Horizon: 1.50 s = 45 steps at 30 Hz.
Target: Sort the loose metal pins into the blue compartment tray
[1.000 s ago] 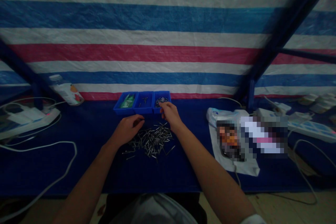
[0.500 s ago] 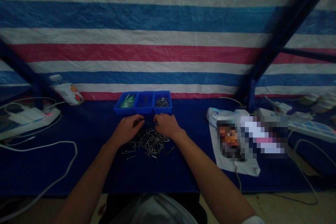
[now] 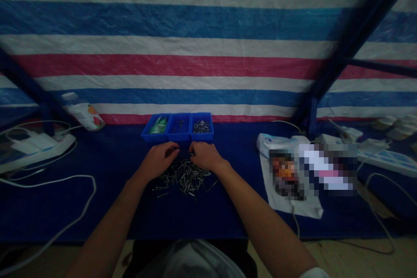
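Observation:
A loose pile of thin metal pieces (image 3: 187, 179), which look like screws, lies on the blue table in front of me. My left hand (image 3: 160, 158) is at the pile's far left edge, thumb and fingers pinched together; whatever they hold is too small and dark to name. Just across a narrow gap, my right hand (image 3: 205, 154) rests over the far right side of the pile, its fingers curled down. A tiny glint shows at its fingertips, but I cannot make out what it is. Beyond both hands stand three joined blue bins (image 3: 179, 136).
The left bin holds a green-and-white packet (image 3: 159, 125), the middle a few metal pieces, the right many short ones (image 3: 201, 127). A bottle (image 3: 86, 115) and power strip (image 3: 61, 147) sit left. A plastic bag (image 3: 276, 143), papers and cables lie right.
My right hand has shifted very slightly to the left. Otherwise the hands, pile and bins look the same.

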Each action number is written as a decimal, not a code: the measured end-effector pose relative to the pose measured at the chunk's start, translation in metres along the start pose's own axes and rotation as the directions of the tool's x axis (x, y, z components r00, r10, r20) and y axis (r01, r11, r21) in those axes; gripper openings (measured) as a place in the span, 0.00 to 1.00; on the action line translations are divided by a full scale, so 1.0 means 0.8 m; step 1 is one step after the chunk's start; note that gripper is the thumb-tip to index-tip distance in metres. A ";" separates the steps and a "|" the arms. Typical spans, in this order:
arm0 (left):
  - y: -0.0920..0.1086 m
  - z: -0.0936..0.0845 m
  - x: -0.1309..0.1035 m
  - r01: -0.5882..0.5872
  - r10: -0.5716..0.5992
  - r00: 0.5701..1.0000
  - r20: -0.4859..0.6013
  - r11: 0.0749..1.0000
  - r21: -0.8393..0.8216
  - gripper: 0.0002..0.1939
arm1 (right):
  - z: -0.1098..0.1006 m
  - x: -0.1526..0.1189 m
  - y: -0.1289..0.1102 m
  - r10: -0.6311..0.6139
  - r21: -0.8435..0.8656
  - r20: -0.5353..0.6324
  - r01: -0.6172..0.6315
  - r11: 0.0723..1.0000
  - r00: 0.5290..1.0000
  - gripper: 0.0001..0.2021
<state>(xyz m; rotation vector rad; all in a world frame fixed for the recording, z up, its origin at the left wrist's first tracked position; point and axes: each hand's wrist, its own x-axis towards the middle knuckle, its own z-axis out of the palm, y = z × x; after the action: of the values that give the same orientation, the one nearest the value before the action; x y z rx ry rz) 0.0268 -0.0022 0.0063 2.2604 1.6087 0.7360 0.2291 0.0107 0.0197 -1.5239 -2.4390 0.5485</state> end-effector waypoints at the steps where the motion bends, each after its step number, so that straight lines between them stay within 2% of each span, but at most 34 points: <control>1: 0.000 0.000 0.000 -0.002 0.002 1.000 0.001 1.000 0.000 0.15 | 0.001 0.000 0.000 -0.005 0.001 -0.009 0.005 1.000 1.000 0.14; 4: -0.001 0.000 0.000 -0.008 0.008 1.000 0.002 1.000 0.002 0.15 | 0.002 0.001 -0.001 -0.030 0.026 -0.058 0.031 0.999 0.998 0.14; 7: -0.001 0.000 0.000 -0.013 0.013 1.000 -0.002 1.000 0.001 0.15 | 0.004 0.006 -0.004 -0.061 0.179 -0.181 0.094 0.979 0.982 0.16; 11: 0.001 -0.002 0.000 -0.008 0.009 1.000 0.014 1.000 -0.008 0.15 | 0.006 0.014 -0.010 -0.086 0.411 -0.366 0.244 0.878 0.927 0.17; 14: 0.001 -0.002 0.000 -0.004 0.004 1.000 0.015 1.000 -0.003 0.16 | 0.007 0.020 -0.012 -0.046 0.569 -0.421 0.303 0.764 0.906 0.16; 16: 0.000 -0.002 0.000 -0.005 0.004 1.000 0.013 1.000 0.014 0.16 | 0.005 0.023 -0.011 0.014 0.713 -0.386 0.289 0.638 0.922 0.14; 18: 0.000 -0.002 0.000 -0.008 0.008 1.000 0.011 0.999 0.032 0.16 | 0.003 0.025 -0.010 0.076 0.846 -0.318 0.247 0.473 0.945 0.12; 21: 0.001 -0.002 0.000 -0.021 0.021 1.000 0.005 0.999 0.033 0.17 | -0.004 0.024 -0.009 0.133 0.954 -0.222 0.187 0.232 0.966 0.10; 23: 0.002 -0.002 0.000 -0.026 0.026 1.000 0.000 0.999 0.027 0.17 | -0.010 0.021 -0.009 0.152 0.982 -0.161 0.143 0.122 0.975 0.10; 27: 0.002 -0.002 0.000 -0.016 0.016 1.000 -0.005 1.000 0.027 0.16 | -0.022 0.012 -0.010 0.164 0.997 -0.074 0.077 -0.013 0.984 0.09; 32: 0.001 -0.001 0.000 -0.008 0.008 1.000 0.009 1.000 0.020 0.16 | -0.031 0.006 -0.008 0.127 0.943 -0.095 0.130 -0.306 0.987 0.03; 34: 0.000 -0.001 0.000 -0.006 0.006 1.000 0.003 1.000 0.022 0.16 | -0.034 0.007 -0.005 0.133 0.906 -0.084 0.132 -0.402 0.987 0.05; 38: 0.000 -0.001 0.000 -0.008 0.008 1.000 -0.001 1.000 0.012 0.16 | -0.034 0.011 0.001 0.184 0.877 0.020 0.070 -0.475 0.983 0.11; 42: 0.003 -0.002 -0.001 -0.013 0.013 1.000 0.001 1.000 0.017 0.16 | -0.030 0.017 0.005 0.287 0.883 0.142 0.010 -0.470 0.948 0.13; 45: 0.004 -0.002 -0.001 -0.010 0.010 1.000 0.008 1.000 0.018 0.16 | -0.026 0.021 0.007 0.357 0.891 0.191 -0.009 -0.454 0.914 0.12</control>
<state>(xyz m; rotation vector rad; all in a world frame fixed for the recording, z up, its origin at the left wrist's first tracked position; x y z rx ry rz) 0.0281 -0.0039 0.0091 2.2825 1.6083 0.7172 0.2340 0.0318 0.0359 -0.8159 -0.3924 1.7858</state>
